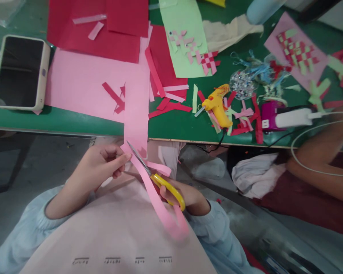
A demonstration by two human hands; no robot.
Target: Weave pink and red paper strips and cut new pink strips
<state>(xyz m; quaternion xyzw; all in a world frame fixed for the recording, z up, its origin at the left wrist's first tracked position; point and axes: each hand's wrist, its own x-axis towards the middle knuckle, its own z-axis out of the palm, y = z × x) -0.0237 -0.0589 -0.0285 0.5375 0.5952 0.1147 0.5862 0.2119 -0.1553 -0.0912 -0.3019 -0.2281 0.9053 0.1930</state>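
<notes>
My left hand point(104, 163) pinches the edge of a pink paper strip point(156, 196) between thumb and fingers, just below the table edge. The strip hangs down in a long loop past my right hand. A wider pink paper band point(136, 102) runs from the table down to the left hand. My right hand point(185, 196) grips yellow-handled scissors point(168, 186), fingers through the loops. The blades lie against the pink paper, tips close to my left thumb. A second short pink curl sticks out beside the blades.
On the green table point(171, 127) lie red sheets point(97, 42), a phone-like device point(20, 72), a light green sheet point(185, 38) with woven paper fish, a yellow glue gun point(218, 106), paper scraps and a white plug point(293, 118) with cable. Another person's arm point(326, 160) is at right.
</notes>
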